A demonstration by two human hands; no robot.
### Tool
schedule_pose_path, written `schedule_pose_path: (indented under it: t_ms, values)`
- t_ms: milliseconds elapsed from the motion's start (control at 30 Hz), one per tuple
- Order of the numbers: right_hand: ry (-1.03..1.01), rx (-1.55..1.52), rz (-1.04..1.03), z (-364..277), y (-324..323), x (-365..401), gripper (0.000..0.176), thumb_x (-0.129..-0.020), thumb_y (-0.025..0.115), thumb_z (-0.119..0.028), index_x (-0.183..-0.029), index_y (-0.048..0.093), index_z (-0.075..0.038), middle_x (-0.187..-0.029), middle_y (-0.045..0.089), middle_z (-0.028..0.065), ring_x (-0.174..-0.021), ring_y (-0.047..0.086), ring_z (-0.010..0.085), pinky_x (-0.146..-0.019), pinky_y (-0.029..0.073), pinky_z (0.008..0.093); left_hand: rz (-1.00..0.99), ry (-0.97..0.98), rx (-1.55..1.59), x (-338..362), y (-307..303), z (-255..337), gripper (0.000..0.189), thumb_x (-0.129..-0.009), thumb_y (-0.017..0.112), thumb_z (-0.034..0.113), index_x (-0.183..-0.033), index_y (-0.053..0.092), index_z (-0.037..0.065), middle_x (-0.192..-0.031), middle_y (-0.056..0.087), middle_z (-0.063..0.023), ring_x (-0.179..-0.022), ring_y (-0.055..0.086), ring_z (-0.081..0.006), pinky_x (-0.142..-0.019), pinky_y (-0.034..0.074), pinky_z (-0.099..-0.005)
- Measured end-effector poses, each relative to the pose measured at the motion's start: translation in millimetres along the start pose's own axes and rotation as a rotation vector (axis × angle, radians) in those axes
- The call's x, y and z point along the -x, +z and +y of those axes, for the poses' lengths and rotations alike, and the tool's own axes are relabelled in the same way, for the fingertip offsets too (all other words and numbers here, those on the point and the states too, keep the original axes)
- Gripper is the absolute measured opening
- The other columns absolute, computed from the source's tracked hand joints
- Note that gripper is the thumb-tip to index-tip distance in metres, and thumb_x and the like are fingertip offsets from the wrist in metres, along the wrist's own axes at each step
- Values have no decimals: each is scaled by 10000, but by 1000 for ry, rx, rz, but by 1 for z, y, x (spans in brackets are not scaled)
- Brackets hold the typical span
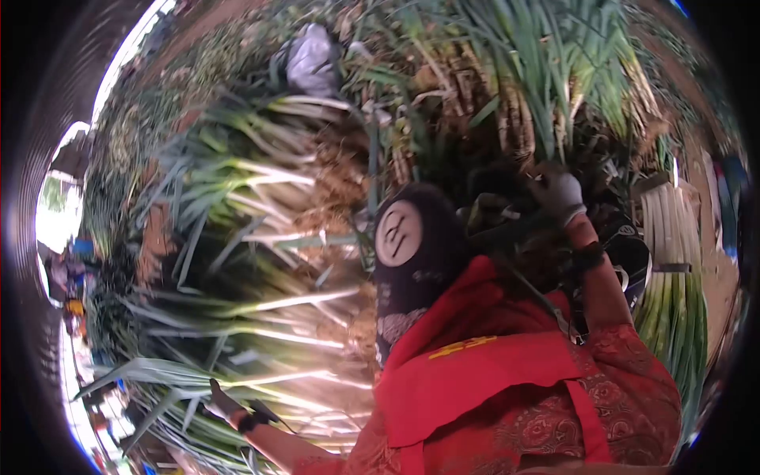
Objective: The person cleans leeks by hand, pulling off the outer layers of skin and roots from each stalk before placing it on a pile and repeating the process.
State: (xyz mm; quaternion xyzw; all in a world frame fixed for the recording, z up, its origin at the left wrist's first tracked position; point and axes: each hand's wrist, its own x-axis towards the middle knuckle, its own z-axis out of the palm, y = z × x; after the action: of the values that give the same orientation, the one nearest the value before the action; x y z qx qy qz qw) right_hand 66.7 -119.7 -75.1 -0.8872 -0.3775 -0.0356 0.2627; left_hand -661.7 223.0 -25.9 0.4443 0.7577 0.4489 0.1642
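Observation:
My left hand [225, 405], gloved, is at the lower left among long green onions [285, 305] with white stems. Its thumb points up beside the leaves of one green onion [158, 372], and the fingers seem wrapped round it, though partly hidden. My right hand [559, 195], in a pale glove, is in front of me at the right, fingers curled. It is just below the root ends of a standing bunch of green onions [518, 119]. Whatever is in those fingers is too dark to make out.
A taped bundle of trimmed green onions [673, 237] lies at my right. Beyond the piles sit a silvery plastic bag [313, 62] and a heap of loose leaves [131, 150]. My knee, in a dark patterned covering [412, 245], stands between the piles.

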Motion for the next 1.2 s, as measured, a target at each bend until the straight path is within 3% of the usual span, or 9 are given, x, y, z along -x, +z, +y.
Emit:
schedule_pose_path:
  t_ms: [100, 233, 267, 300, 333, 600, 733, 967, 1200]
  values:
    - [39, -102, 37, 14, 8, 5, 173, -823, 663, -265, -909, 675, -116, -878, 678, 121, -831, 650, 340, -732, 516, 435, 161, 219, -455, 11, 72, 27, 505, -849, 722, 348, -990, 619, -126, -978, 640, -274, -813, 598, -348, -809, 495, -447]
    - [163, -73, -96, 19, 5, 1, 340, -882, 610, -392, -855, 672, -59, -771, 655, 196, -765, 630, 407, -705, 494, 482, -269, 923, 150, 127, 185, 194, 288, -919, 612, 195, -960, 577, -88, -896, 570, -181, -811, 483, -269, -788, 422, -390]
    - [191, -100, -138, 18, 6, -2, 350, -890, 604, -400, -848, 672, -60, -773, 656, 194, -768, 630, 408, -703, 492, 484, -438, 728, 294, 165, 205, 241, 254, -925, 589, 158, -1037, 595, -70, -993, 586, -194, -880, 516, -282, -858, 425, -371]
    - [218, -129, -179, 19, 8, -6, 360, -897, 597, -408, -840, 672, -61, -774, 657, 193, -770, 631, 409, -701, 490, 486, -400, 1244, 259, 183, 229, 265, 266, -935, 569, 124, -1121, 593, -63, -1108, 596, -185, -968, 549, -262, -938, 415, -340]
    - [242, -157, -220, 19, 10, -12, 371, -905, 590, -416, -832, 671, -62, -775, 658, 191, -773, 631, 410, -699, 488, 488, -656, 833, 559, 234, 238, 315, 308, -940, 570, 119, -1181, 576, -73, -1164, 601, -161, -1043, 556, -230, -966, 416, -325]
    - [182, -195, -248, 42, 65, -100, 371, -884, 603, -371, -1060, 623, -45, -956, 674, 217, -931, 631, 407, -798, 498, 459, -1193, 668, 619, 383, 336, 372, 282, -935, 589, 90, -1192, 581, -25, -1092, 625, -73, -971, 586, -134, -880, 473, -262]
    - [165, -214, -183, 53, 121, -192, 352, -857, 600, -296, -1071, 633, -18, -968, 669, 244, -917, 643, 408, -809, 506, 458, -1477, 0, 671, 388, 349, 373, 335, -883, 657, 65, -1182, 547, -40, -1050, 598, -48, -1022, 565, -129, -870, 467, -250]
    - [580, 122, -247, 60, 220, -307, 444, -802, 662, -362, -994, 656, 39, -1032, 691, 219, -994, 675, 332, -841, 533, 412, -1451, 177, 429, 391, 366, 381, 308, -917, 581, 32, -1210, 547, -55, -1113, 637, -101, -1034, 621, -162, -943, 469, -277]
    - [334, -433, -436, 90, 179, -300, 510, -737, 702, -469, -728, 654, 39, -686, 644, 154, -616, 606, 279, -593, 480, 418, -1456, 138, 447, 388, 360, 383, 269, -921, 584, 40, -1170, 572, -63, -1067, 656, -109, -1014, 632, -168, -928, 482, -276]
